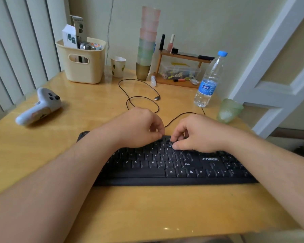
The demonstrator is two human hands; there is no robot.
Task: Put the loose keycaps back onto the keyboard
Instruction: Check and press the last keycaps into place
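Nearest the camera, two bare forearms reach forward over the yellow wooden table. A black keyboard lies across the table's middle, its front edge toward the person, marked FOREV on the right part. Both hands meet over its upper rows. The left hand hovers with fingers curled, thumb and forefinger tips drawn together near the top row; whether they pinch something I cannot tell. The right hand has its fingers bent downward, thumb and forefinger closing on a small dark keycap at the number row, just above the P key. Whether that keycap is seated or loose cannot be told.

Behind the hands, the keyboard's black cable loops across the table, its plug lying free. A white game controller lies to the left. A water bottle and a green glass stand to the right. Along the wall stand a cream basket, a paper cup, a tall stack of cups and a small wooden shelf.
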